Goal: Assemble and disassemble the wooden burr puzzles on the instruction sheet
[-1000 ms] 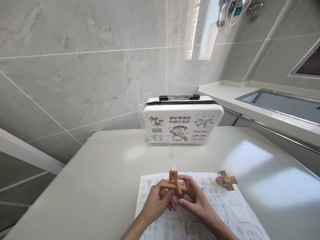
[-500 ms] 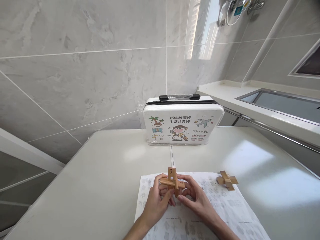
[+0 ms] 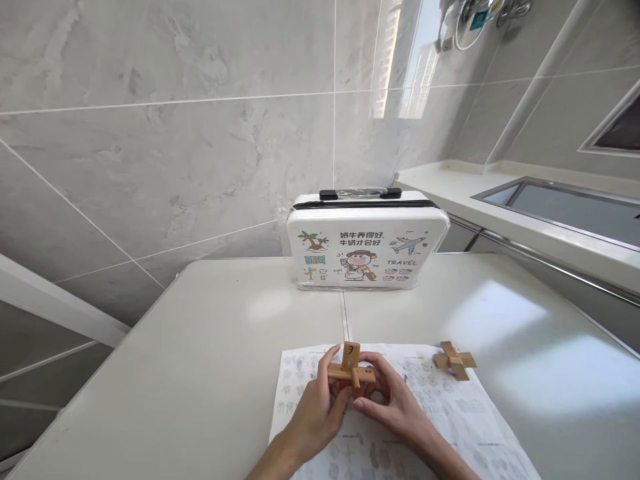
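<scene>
Left hand (image 3: 313, 408), right hand (image 3: 395, 399): both grasped the wooden assembly (image 3: 351, 353) above the sheet (image 3: 450, 400), I judged for steadiness; its upright part showed a "3"-like mark.
Sheet: lay flat, print illegible to me.
Wooden cross (image 3: 455, 362): sat at the sheet's far right corner.
White case (image 3: 360, 219): stood upright beyond, lettered "TRAVEL" and "奶牛养得好, 牛奶才会好".

Tiled rm. w/ lt.-grey marbled wall (image 3: 200, 160) & white table (image 3: 200, 367).
Wall: pale grout (image 3: 335, 147); window reflection (image 3: 404, 63) w/ tall bldgs. (image 3: 390, 63), upper R of ctr. Table: ctr. seam (image 3: 345, 320), glare patches (image 3: 500, 310), brightest at R. Far R: white counter (image 3: 450, 180) w/ inset sink (image 3: 575, 208); dark framed panel (image 3: 623, 132) above.
</scene>
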Demonstrator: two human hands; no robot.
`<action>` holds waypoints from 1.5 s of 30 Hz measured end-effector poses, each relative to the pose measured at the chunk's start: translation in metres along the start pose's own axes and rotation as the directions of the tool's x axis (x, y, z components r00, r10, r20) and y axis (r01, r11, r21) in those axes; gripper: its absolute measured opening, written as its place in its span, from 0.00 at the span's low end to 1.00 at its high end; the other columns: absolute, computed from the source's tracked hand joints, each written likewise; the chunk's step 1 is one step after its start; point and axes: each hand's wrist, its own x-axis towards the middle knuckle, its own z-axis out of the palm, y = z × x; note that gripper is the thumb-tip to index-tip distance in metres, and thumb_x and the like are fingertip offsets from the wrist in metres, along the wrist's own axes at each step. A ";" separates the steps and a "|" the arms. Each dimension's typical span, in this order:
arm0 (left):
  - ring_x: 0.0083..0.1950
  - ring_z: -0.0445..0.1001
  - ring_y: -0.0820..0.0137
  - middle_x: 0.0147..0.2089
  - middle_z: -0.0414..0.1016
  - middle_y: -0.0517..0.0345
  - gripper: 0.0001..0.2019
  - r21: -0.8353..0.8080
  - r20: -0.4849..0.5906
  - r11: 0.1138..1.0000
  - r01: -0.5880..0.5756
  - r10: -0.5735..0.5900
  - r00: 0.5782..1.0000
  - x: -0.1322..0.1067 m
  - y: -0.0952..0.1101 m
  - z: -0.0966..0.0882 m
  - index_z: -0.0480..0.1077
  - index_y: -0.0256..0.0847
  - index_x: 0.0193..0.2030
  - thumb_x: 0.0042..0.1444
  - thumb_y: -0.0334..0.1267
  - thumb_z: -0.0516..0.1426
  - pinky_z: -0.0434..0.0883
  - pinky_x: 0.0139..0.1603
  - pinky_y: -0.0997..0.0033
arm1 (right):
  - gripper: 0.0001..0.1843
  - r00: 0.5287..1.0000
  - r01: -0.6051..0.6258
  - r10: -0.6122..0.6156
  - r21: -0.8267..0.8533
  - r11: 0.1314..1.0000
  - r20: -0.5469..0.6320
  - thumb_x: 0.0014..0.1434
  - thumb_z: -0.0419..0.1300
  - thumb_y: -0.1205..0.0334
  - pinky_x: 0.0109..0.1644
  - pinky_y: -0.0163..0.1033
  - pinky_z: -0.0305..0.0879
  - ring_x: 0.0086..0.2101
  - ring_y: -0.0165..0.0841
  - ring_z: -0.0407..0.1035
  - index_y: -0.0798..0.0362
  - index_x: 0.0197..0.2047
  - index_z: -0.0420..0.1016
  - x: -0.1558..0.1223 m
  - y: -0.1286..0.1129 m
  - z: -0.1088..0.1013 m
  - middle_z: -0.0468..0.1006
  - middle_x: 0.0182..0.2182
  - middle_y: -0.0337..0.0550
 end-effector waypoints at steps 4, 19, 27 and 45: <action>0.57 0.80 0.56 0.58 0.82 0.42 0.36 0.005 0.071 0.999 -0.053 0.052 0.996 -0.002 0.002 -0.001 0.36 0.44 0.80 0.75 0.48 0.51 0.71 0.61 0.52 | 0.34 1.000 -0.004 0.004 -0.005 1.000 0.022 0.57 0.74 0.43 0.40 0.45 0.72 0.35 0.42 0.76 0.47 0.60 0.68 0.000 0.000 0.000 0.82 0.37 0.42; 0.28 0.72 0.67 0.33 0.78 0.59 0.35 0.150 0.091 0.983 -0.108 0.095 0.991 0.000 -0.010 0.001 0.34 0.45 0.81 0.75 0.46 0.48 0.71 0.36 0.66 | 0.34 0.999 -0.016 0.018 0.043 0.999 -0.035 0.57 0.75 0.47 0.35 0.41 0.69 0.30 0.34 0.71 0.45 0.59 0.65 -0.005 0.003 0.003 0.81 0.41 0.42; 0.25 0.71 0.69 0.41 0.82 0.53 0.35 0.100 0.064 0.989 -0.107 0.101 0.993 -0.001 -0.014 0.006 0.38 0.48 0.80 0.74 0.47 0.51 0.71 0.32 0.67 | 0.34 0.998 0.004 0.003 0.122 0.992 -0.056 0.57 0.74 0.43 0.34 0.41 0.70 0.28 0.33 0.73 0.44 0.57 0.62 -0.003 0.008 0.003 0.80 0.48 0.44; 0.25 0.69 0.74 0.38 0.78 0.56 0.38 -0.197 -0.023 0.980 -0.041 0.037 0.999 -0.002 -0.006 0.008 0.35 0.48 0.78 0.72 0.55 0.54 0.67 0.29 0.73 | 0.36 1.000 0.000 0.000 0.209 0.978 -0.004 0.62 0.65 0.32 0.31 0.40 0.69 0.33 0.38 0.73 0.42 0.63 0.65 0.001 -0.004 -0.001 0.77 0.48 0.48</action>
